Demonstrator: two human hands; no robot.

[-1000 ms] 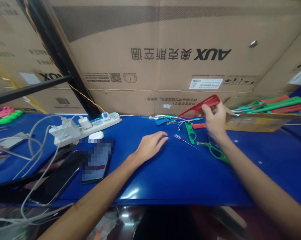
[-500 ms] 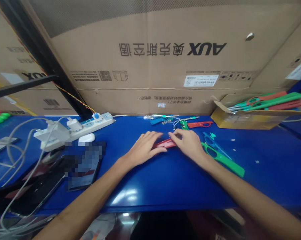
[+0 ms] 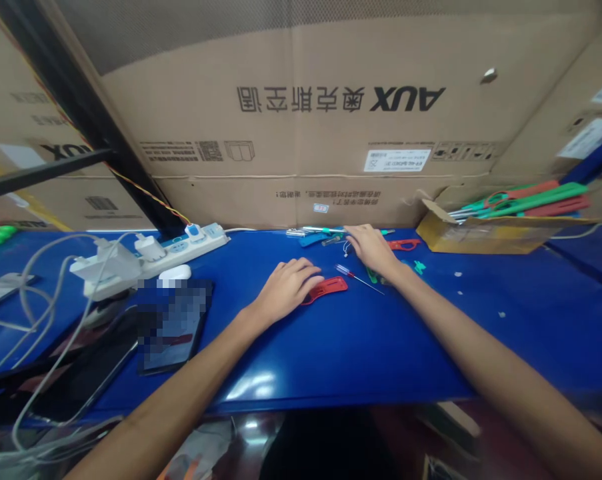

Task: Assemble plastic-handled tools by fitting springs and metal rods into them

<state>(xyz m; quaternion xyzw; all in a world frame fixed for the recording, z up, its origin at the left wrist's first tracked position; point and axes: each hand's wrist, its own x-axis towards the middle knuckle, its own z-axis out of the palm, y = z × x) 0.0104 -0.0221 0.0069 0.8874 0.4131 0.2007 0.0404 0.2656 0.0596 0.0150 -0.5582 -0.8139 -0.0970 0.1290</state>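
Observation:
My left hand (image 3: 287,287) lies palm down on the blue table (image 3: 341,333), its fingers resting on the near end of a red plastic scissor handle (image 3: 329,289). My right hand (image 3: 371,247) reaches farther back, fingers curled over a small pile of metal blades and coloured handle parts (image 3: 321,235); whether it grips one is hidden. A thin red-handled screwdriver (image 3: 355,278) lies just in front of my right wrist. Another red handle (image 3: 405,244) and green pieces (image 3: 419,267) lie to the right of that hand.
An open cardboard box (image 3: 481,235) with several red and green scissors stands at the back right. At the left are a white power strip (image 3: 151,257) with chargers and cables, a white earbud case (image 3: 175,273) and phones (image 3: 173,325). Large cardboard cartons (image 3: 305,120) wall off the back.
My right hand brought a red handle from the box down to the table, let go of it, then reached back to the pile of parts. My left hand moved onto the red handle.

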